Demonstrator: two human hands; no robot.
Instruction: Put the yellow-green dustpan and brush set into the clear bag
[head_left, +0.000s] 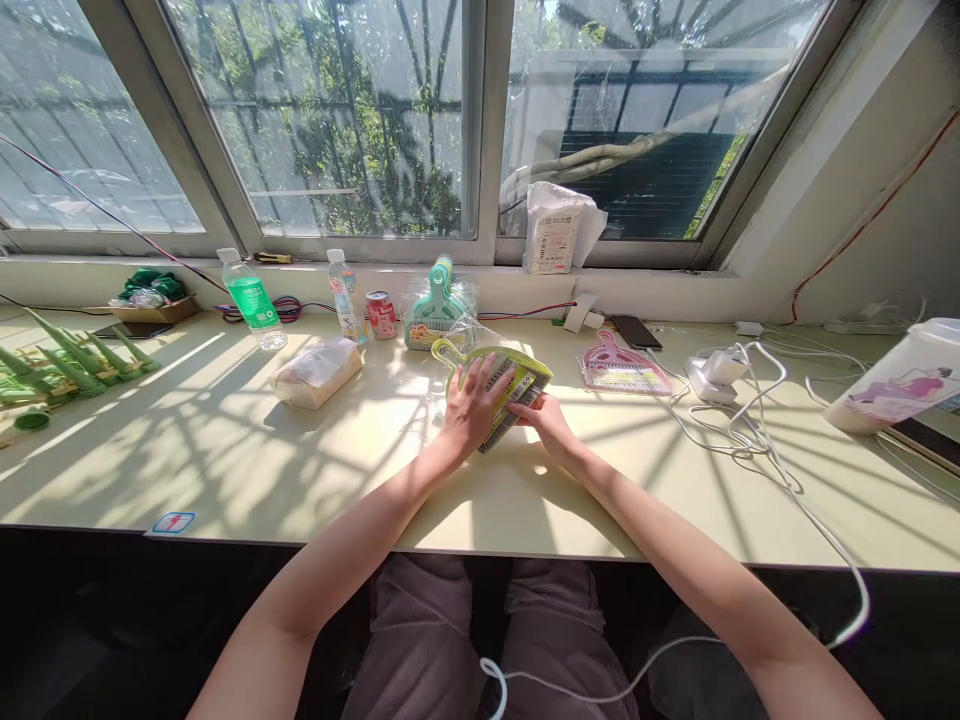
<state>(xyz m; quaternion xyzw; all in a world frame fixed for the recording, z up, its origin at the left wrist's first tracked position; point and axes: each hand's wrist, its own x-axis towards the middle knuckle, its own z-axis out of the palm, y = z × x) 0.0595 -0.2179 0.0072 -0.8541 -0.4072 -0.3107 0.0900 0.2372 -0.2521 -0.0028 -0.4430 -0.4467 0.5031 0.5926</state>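
Note:
A yellow-green mini dustpan and brush set in clear packaging lies on the pale desk, just in front of me. My left hand rests flat on top of it with fingers spread. My right hand grips its lower right edge. A teal set of the same kind stands at the back by the window sill. A pink one lies flat to the right.
Two water bottles and a red can stand at the back. A wrapped packet lies left of centre, green plastic pieces far left. White chargers and cables, a phone and a tipped cup fill the right.

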